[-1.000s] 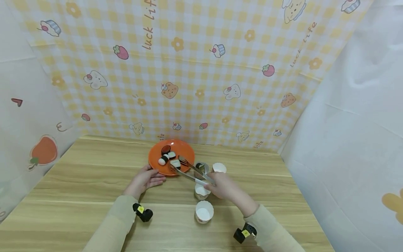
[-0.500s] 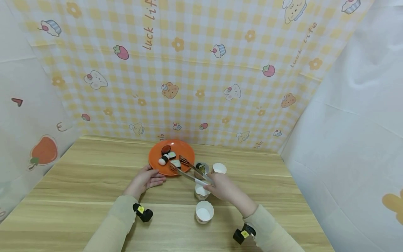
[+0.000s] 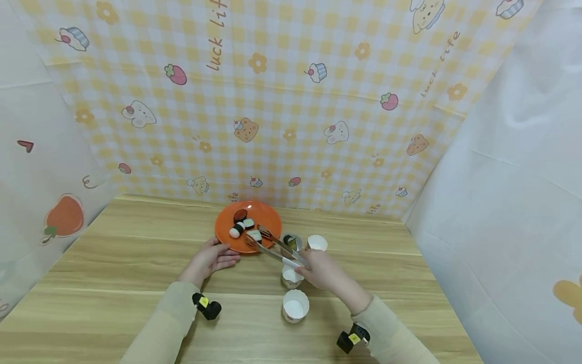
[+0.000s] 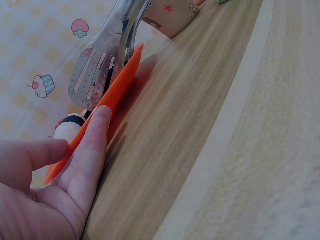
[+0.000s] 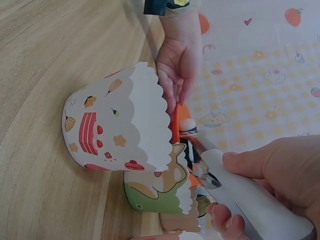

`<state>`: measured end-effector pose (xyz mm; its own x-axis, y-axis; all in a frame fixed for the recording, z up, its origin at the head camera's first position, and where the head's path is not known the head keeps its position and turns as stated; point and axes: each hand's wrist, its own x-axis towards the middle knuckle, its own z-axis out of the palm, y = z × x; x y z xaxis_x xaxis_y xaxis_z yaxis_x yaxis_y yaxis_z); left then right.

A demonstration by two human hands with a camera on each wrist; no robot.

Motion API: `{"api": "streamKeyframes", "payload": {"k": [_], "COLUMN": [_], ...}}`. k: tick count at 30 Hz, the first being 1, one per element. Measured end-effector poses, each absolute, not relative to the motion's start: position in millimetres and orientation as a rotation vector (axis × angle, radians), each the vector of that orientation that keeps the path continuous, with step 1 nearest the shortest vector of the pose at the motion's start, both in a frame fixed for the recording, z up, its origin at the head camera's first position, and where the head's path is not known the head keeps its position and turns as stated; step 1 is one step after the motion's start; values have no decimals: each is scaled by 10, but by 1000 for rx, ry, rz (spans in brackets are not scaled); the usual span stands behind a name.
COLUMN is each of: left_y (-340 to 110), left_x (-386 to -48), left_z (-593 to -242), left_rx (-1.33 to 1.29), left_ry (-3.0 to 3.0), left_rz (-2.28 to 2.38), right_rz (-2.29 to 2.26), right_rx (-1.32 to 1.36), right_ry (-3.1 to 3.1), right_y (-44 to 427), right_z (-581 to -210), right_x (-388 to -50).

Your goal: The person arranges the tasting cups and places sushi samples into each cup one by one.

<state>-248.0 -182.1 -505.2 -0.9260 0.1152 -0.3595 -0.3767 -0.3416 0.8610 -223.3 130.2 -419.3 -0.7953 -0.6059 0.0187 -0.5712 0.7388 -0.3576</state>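
Observation:
My left hand (image 3: 206, 262) pinches the near left rim of an orange plate (image 3: 270, 217), thumb above and fingers beneath. My right hand (image 3: 322, 271) grips metal tongs by their white handle (image 5: 252, 200). The tongs' slotted heads (image 4: 90, 82) straddle a pale sushi piece (image 3: 254, 235) on the plate; firm contact on both sides cannot be made out. Also on the plate lie a red-topped sushi (image 3: 240, 216), a white sushi with a black band (image 3: 237, 230) and a small roll (image 3: 248, 223).
Right of the plate stands a cup holding a dark and green sushi (image 3: 291, 243). A white paper cup (image 3: 317, 242) is beside it. Another cup (image 3: 292, 278) sits under the tongs' handle, and a patterned one (image 5: 115, 120) stands nearer. A checked cloth (image 3: 291, 101) hangs behind the table.
The tongs' heads spread slightly, then drew back a little toward the pale sushi. Both hands, the plate and the cups stay in place.

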Motion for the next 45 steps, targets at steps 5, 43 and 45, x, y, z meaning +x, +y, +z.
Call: {"api": "streamKeyframes", "payload": {"k": [5,43,45], "left_y": [-1820,-1811,-1810], "left_x": [-2477,-2465,-2468], "left_z": [-5055,-5042,-5041], "left_rx": [-335,-338,-343], "left_ry": [1585,1611,1612], "left_rz": [2337,2330,2329], "right_rz": [-545,-736,-740], "right_rx": [-963,-934,-953], "right_ry": [2843,2808,2819], "right_y": [1313,1456,1468], "right_z": [-4207,-4161,-4161], "right_x": [-2235,-2174,-2172]}}
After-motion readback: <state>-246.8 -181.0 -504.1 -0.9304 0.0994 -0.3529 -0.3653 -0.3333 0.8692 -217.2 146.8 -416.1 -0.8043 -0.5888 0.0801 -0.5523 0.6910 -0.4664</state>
